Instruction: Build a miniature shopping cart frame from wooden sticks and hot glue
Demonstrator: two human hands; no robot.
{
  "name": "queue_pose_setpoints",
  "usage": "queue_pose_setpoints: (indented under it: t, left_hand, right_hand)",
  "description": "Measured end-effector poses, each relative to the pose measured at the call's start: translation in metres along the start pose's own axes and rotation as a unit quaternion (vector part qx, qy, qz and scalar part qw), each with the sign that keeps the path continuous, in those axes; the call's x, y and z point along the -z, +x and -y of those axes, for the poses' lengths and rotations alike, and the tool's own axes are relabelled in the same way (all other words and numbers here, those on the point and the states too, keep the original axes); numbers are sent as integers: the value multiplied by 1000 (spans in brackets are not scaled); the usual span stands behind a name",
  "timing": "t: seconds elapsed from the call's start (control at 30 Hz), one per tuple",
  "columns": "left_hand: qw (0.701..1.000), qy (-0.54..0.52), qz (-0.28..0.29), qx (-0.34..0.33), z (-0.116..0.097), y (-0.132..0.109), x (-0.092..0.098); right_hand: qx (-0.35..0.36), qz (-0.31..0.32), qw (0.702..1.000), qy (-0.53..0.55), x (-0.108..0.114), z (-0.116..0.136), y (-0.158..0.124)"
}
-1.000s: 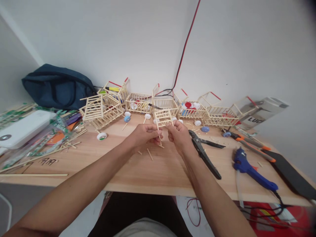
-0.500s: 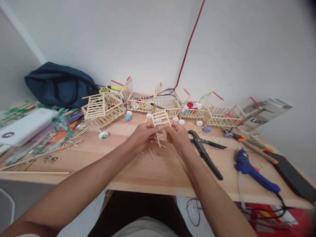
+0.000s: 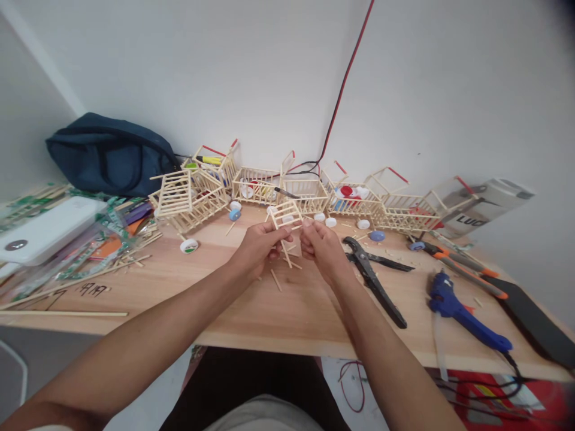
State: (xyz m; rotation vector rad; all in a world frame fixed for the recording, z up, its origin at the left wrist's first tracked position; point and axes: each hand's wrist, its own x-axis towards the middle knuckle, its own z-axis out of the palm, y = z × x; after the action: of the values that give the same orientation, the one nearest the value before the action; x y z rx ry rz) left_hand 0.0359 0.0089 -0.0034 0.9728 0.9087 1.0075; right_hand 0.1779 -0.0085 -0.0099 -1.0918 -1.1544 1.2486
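Observation:
My left hand (image 3: 260, 244) is closed on a small ladder-like frame of thin wooden sticks (image 3: 287, 209), gripping its lower left side. The frame is tilted above the desk, with one stick pointing down below the fingers. At its right corner my right hand (image 3: 321, 242) is pinched, thumb against forefinger. What lies between those fingertips is too small to make out. Loose stick pieces (image 3: 275, 280) lie on the desk under the hands. Just behind the frame stands a row of miniature stick carts (image 3: 308, 194) with bottle-cap wheels.
Right of my hands lie black cutting pliers (image 3: 375, 281), a blue glue gun (image 3: 467, 317) and an orange-handled tool (image 3: 471, 272). On the left are a white power bank (image 3: 54, 230), plastic-wrapped sticks and a dark blue bag (image 3: 112, 152). A cable (image 3: 344, 84) runs down the wall.
The stick frame has shifted slightly left and tilted in my left hand. My right fingers have moved a little away from its side and are curled tighter.

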Motion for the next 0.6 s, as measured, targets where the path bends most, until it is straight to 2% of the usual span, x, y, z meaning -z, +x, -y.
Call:
queue_pose_setpoints:
  t: [0.07,0.23,0.6]
  left_hand:
    - [1000,1,-4,-3,0,0,0]
    - [1000,6,-15,-18,-1,0,1]
    - [999,13,-27,-20,0,1,2]
  right_hand:
    - [8,-8,1000,11,2,-1,-1]
    - [28,-29,998,-57,9,-7,2]
    - [34,-47,994,-90,5,-2,1]
